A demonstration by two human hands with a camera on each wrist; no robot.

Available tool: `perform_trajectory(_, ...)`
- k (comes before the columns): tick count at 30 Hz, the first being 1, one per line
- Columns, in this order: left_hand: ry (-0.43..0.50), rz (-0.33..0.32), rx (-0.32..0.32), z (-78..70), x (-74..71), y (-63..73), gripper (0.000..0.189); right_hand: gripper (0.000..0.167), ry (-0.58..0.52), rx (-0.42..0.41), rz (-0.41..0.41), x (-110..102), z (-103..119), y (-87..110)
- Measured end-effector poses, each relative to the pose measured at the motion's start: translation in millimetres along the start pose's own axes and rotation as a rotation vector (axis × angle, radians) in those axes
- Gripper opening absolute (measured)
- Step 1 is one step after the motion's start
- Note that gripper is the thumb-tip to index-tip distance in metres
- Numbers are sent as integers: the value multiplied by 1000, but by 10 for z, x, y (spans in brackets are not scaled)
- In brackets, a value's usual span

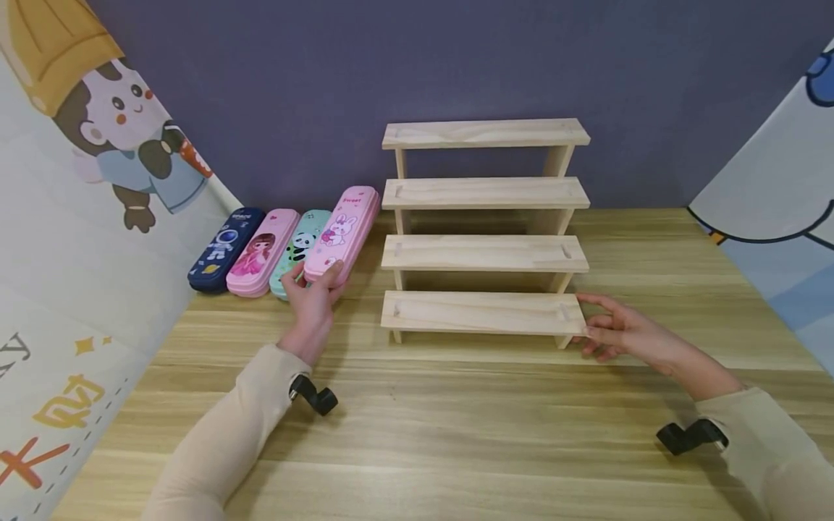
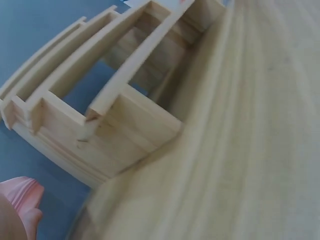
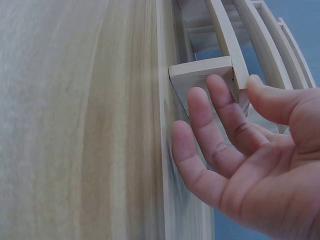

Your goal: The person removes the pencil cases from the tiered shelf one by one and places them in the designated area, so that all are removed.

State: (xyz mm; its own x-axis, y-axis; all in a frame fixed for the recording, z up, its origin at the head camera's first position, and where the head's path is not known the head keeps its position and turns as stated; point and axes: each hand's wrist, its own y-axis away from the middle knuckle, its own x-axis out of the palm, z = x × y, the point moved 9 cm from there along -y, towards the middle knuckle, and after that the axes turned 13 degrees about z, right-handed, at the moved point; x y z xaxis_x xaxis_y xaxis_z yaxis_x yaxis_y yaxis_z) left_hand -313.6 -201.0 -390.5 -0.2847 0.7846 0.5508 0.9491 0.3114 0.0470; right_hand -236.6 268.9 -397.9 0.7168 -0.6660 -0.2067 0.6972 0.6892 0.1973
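Observation:
My left hand (image 1: 311,307) pinches the near end of a pink pencil case (image 1: 342,235) with a white bunny on its lid. That case is tilted and overlaps a mint-green panda pencil case (image 1: 301,250) in the head view. In the left wrist view only a bit of pink case (image 2: 29,196) shows, at the lower left. My right hand (image 1: 622,333) holds the right end of the lowest board (image 1: 482,312) of a wooden stepped rack (image 1: 485,252). In the right wrist view, the thumb (image 3: 272,100) lies at the board's edge and the other fingers bend below it.
A pink pencil case with a doll picture (image 1: 262,253) and a navy space pencil case (image 1: 225,250) lie left of the panda one. Behind the wooden table (image 1: 417,434) rises a dark blue backdrop (image 1: 293,94). Printed sheets (image 1: 72,239) flank the table.

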Motion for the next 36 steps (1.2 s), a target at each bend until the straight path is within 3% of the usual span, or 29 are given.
perform_trajectory(14,-58,-8,-38,267,-232,6,73,62,-4,-10,5,-3,-21,6)
perform_trajectory(23,-123,-49,-33,271,-228,73,73,60,-4,-15,5,-8,-21,5)
perform_trajectory(36,-293,50,-157,311,-270,97,69,60,-11,-16,2,-12,-33,10)
